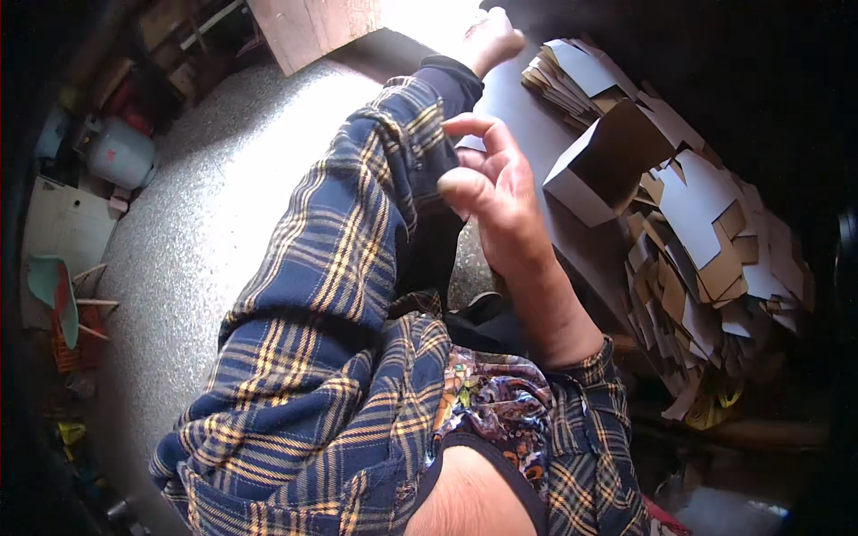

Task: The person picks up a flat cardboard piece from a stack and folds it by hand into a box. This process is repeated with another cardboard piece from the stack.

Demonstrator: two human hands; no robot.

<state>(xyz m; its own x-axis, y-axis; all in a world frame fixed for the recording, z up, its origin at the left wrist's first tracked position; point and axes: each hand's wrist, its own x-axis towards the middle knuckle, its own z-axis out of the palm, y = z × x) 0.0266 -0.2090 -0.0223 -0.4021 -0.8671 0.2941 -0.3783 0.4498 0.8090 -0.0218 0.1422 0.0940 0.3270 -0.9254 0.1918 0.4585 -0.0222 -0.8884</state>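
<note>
Right hand (496, 192), fingers loosely curled and empty, should grip the half-folded carton (608, 161) squarely by its edges; left hand's (490, 37) fingers cannot be told.

Two hands, one folded box (601, 165), one pile of flat cardboard blanks (706, 259).

A cluttered workshop: heaped die-cut cardboard blanks (706, 241), speckled concrete floor (206, 205), gas cylinder (121, 154).

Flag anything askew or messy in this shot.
The flat cardboard cutouts at the right lie in a loose, slumped heap, sheets pointing every way rather than stacked square. One partly folded box sits tilted on top. The right hand hovers beside it, holding nothing; the left hand reaches far ahead.
</note>
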